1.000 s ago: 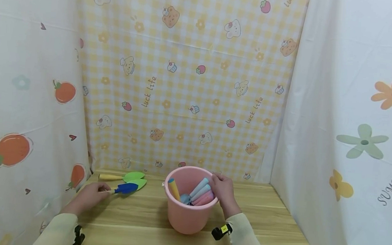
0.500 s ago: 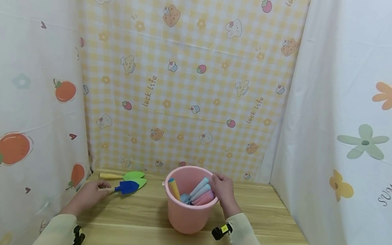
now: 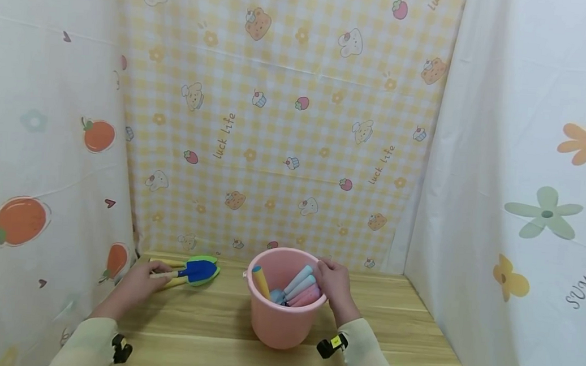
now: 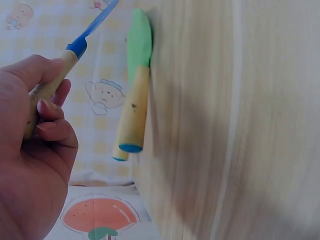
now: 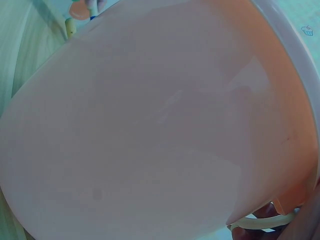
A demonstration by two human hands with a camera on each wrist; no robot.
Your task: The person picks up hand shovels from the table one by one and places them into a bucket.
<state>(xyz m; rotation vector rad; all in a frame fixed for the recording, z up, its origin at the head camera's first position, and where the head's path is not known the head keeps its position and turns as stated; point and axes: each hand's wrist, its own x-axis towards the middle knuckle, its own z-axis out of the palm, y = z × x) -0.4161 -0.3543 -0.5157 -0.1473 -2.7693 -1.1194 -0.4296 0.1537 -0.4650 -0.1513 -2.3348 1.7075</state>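
Observation:
My left hand [image 3: 139,281] grips the wooden handle of a small blue trowel [image 3: 200,269]. In the left wrist view the thumb lies along that handle [image 4: 49,89], and the trowel is raised off the table. Behind and below it, two green trowels [image 4: 139,47] with yellow handles rest on the table, partly covered by the blue blade in the head view. My right hand [image 3: 334,285] holds the right rim of a pink bucket [image 3: 283,325], which stands upright. The bucket's side [image 5: 150,125] fills most of the right wrist view; its white handle [image 5: 262,221] shows by the fingers.
Inside the bucket are a yellow handle [image 3: 261,283], light blue handles [image 3: 298,280] and pink handles [image 3: 304,297]; their lower ends are hard to make out. The wooden table [image 3: 200,335] is bounded by a checked cloth [image 3: 276,131] behind and white cloths at both sides.
My left hand has lifted the blue trowel and moved it slightly away and to the right, over the green trowels. The right hand and bucket have stayed in place.

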